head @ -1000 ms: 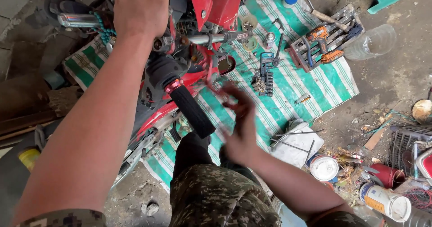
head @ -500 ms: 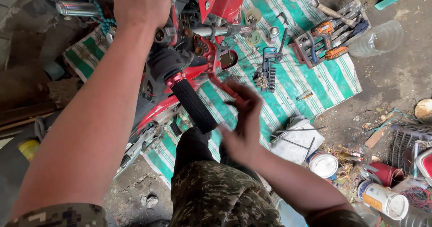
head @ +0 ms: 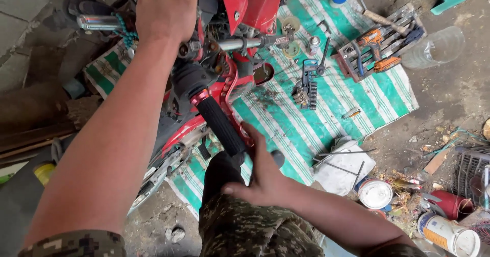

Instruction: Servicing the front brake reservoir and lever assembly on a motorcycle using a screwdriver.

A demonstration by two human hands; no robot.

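Observation:
I look down on a red motorcycle (head: 255, 2) standing over a green striped mat (head: 332, 104). My left hand (head: 168, 9) is clamped on the middle of the handlebar at the top of the view, arm stretched out. The black handlebar grip (head: 222, 124) with a red lever (head: 232, 81) points toward me. My right hand (head: 260, 178) rests at the grip's near end, fingers apart, fingertips touching the grip and lever tip, thumb on my camouflage trouser knee (head: 245, 226).
On the mat lie a socket set (head: 306, 88), a tool tray (head: 377, 48) with pliers and screwdrivers, and small round parts. A clear plastic bottle (head: 434, 45), a white cloth (head: 344, 165), tins (head: 375, 193) and scrap sit on the dirt at the right.
My right hand has dropped from above the mat to the near end of the black grip. My left hand has kept its hold on the handlebar.

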